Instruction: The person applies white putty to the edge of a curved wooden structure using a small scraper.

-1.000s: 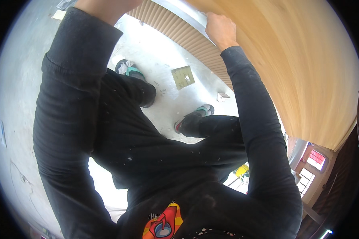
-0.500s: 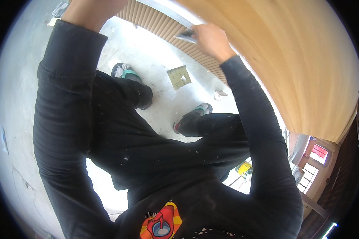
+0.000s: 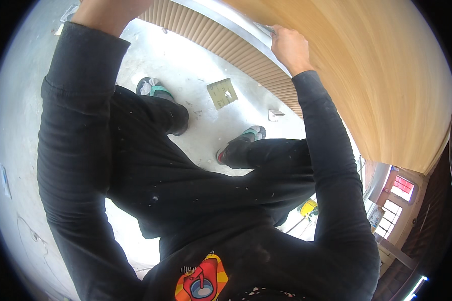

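black-sleeved, the right hand (image 3: pixel 290 47) is closed around a thin flat tool (image 3: pixel 266 28) at the white edge (image 3: pixel 232 18) of a wood-grained panel (image 3: pixel 361 75); the left hand (image 3: pixel 114 9) runs out past the top of view, so its grip cannot be told. beside the edge curves ribbed brown cladding (image 3: pixel 206 35). on the pale floor (image 3: pixel 153 45), an olive sheet (image 3: pixel 218 95) lies near the left shoe (image 3: pixel 155 89) and right shoe (image 3: pixel 255 132).

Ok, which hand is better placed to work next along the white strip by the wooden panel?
Probably the right hand: it holds a thin grey tool at that white strip; the left hand is mostly cut off.
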`<state>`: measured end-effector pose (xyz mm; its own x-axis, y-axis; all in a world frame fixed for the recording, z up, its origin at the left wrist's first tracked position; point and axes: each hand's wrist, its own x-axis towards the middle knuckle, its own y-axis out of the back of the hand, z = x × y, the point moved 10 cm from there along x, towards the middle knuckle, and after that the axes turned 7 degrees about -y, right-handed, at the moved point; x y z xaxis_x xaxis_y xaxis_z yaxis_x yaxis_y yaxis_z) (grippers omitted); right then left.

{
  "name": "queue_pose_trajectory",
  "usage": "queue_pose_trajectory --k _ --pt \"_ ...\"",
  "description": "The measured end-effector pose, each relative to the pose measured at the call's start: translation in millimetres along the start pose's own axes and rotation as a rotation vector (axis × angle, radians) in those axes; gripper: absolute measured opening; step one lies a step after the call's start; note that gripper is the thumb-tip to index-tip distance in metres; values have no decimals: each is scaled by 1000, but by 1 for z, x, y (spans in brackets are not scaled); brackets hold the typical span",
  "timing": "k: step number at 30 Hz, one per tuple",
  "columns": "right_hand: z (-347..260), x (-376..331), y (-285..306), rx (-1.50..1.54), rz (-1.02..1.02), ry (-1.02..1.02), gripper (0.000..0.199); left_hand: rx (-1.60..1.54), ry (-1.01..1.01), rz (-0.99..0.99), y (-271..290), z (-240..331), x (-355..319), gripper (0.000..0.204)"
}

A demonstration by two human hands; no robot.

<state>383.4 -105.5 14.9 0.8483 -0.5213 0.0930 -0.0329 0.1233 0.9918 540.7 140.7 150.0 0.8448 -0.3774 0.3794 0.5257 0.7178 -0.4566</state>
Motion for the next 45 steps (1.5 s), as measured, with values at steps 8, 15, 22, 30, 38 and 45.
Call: queue_pose_trajectory --k 8,15,22,30,38,45 --pt "-4 4 -26 -13 -60 -54 33 30 3 66 7 1 -3 27" --pt "-1 12 -24 39 -108 -88 31 5 3 10 7 -5 4 24" --pt "-21 -37 -19 99 -290 118 26 9 54 48 9 -6 0 25" --pt "41 -23 12 138 -11 -88 21 -60 18 -70 3 -6 4 25" --pt "20 -8 -5 69 10 -23 21 12 -4 13 3 0 0 26" --pt "6 0 -16 50 14 -2 17 79 -9 73 9 1 -1 27"
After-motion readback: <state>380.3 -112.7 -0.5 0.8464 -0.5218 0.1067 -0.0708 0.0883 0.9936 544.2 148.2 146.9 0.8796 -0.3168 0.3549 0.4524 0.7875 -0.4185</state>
